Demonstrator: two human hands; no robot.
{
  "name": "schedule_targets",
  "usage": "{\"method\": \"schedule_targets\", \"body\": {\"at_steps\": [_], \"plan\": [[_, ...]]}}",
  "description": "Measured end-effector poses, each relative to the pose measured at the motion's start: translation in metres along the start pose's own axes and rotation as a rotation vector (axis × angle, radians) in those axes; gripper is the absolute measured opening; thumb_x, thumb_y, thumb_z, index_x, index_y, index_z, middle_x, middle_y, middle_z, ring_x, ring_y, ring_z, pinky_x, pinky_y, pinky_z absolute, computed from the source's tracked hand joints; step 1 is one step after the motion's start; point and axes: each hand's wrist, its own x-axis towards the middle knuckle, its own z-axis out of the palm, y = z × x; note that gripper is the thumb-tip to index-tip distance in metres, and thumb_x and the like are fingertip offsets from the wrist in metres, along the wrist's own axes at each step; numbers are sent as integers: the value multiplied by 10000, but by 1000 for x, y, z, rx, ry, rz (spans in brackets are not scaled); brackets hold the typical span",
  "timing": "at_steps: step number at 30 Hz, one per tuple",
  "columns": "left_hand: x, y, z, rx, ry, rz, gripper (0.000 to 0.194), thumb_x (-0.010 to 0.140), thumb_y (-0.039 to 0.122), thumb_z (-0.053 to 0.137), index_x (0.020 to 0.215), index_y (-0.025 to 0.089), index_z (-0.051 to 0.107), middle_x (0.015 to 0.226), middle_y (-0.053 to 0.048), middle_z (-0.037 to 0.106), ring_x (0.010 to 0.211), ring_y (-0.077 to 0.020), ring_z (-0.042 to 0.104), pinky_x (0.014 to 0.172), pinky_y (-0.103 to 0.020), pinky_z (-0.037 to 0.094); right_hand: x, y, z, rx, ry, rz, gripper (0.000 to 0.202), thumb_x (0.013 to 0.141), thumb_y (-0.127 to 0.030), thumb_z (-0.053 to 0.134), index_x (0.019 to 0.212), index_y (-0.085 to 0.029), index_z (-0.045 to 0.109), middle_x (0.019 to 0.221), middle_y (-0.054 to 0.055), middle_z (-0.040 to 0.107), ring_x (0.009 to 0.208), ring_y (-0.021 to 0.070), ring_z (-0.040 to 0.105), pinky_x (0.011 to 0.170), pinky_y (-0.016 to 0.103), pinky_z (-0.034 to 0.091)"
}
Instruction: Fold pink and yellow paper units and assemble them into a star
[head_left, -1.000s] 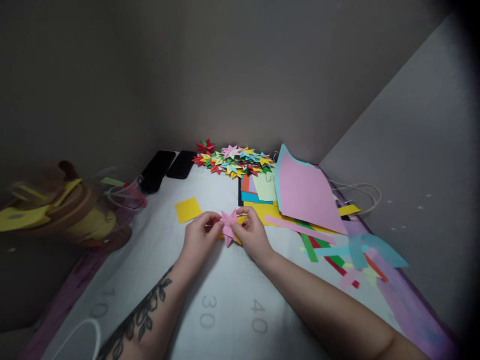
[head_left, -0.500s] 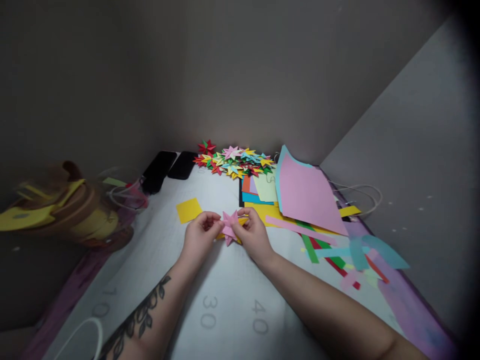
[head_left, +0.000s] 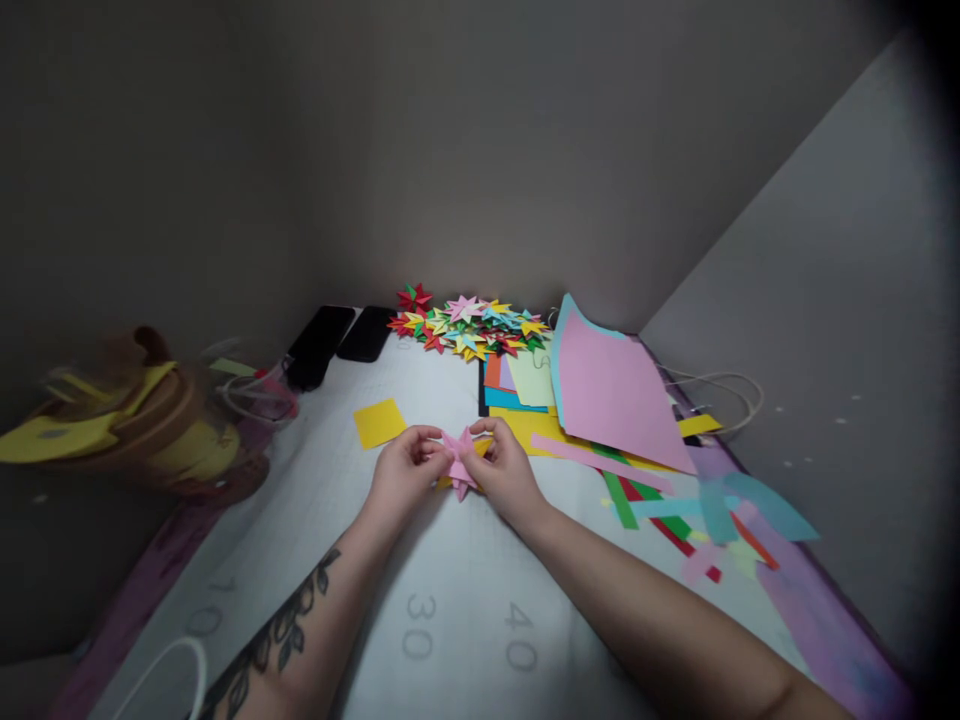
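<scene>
Far left: brown pot [head_left: 161, 425] with yellow pieces at its top, blurry. Next, two black phones [head_left: 321, 340] side by side at the back of the desk [head_left: 307, 480], whose white top has printed numbers. Yellow square [head_left: 379, 423] lies flat, just beyond and left of the left hand.

Left hand [head_left: 405, 470]: grip narrow, thumb and fingers pinching the left side of the star [head_left: 460, 465]. Star is folded paper, pink on top, yellow parts showing underneath and out to the right. It sits between the two hands, above the middle of the desk; contact with the desk can't be told. Pink part looks longest near-to-far, so its long axis crosses the line between the hands. Neither hand is clearly nearer; both touch it, from opposite sides.

Right hand [head_left: 510, 475]: grip narrow too, thumb on the pink face, fingers behind at the right side; exact fingertip contact hidden.

Straight beyond the star, at the back: pile [head_left: 465, 310] of multicoloured folded stars. Right of the hands: big pink sheet [head_left: 611, 375] over other papers, then loose strips [head_left: 621, 500] nearer the person. Far right: white cord [head_left: 739, 375], looped.
</scene>
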Motion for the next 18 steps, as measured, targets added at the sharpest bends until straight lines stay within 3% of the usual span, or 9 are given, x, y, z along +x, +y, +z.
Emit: {"method": "schedule_targets", "body": {"at_steps": [4, 10, 14, 18], "plan": [[0, 0, -1, -31, -24, 2, 288, 662, 238, 671, 886, 149, 515, 558, 57, 575, 485, -76, 520, 491, -186, 371, -1, 0, 1, -13, -12, 3, 257, 727, -236, 601, 954, -227, 480, 591, -82, 494, 445, 81, 458, 408, 177, 350], [-1, 3, -1, 27, 50, 36, 231, 688, 257, 650, 844, 170, 503, 524, 69, 541, 471, -82, 499, 487, -194, 370, -2, -2, 3, -1, 1, -2, 334, 690, -167, 596, 995, -225, 472, 680, -59, 538, 553, 102, 534, 489, 195, 416], [-5, 6, -2, 190, 115, 186, 132, 718, 249, 616, 804, 173, 550, 695, 11, 592, 600, -106, 557, 550, -219, 442, 0, 2, 1, 20, 60, 16, 339, 705, -189, 600, 1009, -228, 456, 656, -71, 525, 498, 95, 493, 462, 195, 388], [-6, 5, -4, 430, 72, 394, 71, 752, 197, 581, 816, 187, 610, 880, -36, 609, 758, -137, 585, 620, -234, 477, 1, 3, -1, 60, 43, 16, 333, 717, -205, 611, 1005, -233, 446, 675, -67, 537, 513, 100, 504, 483, 203, 398]]}}
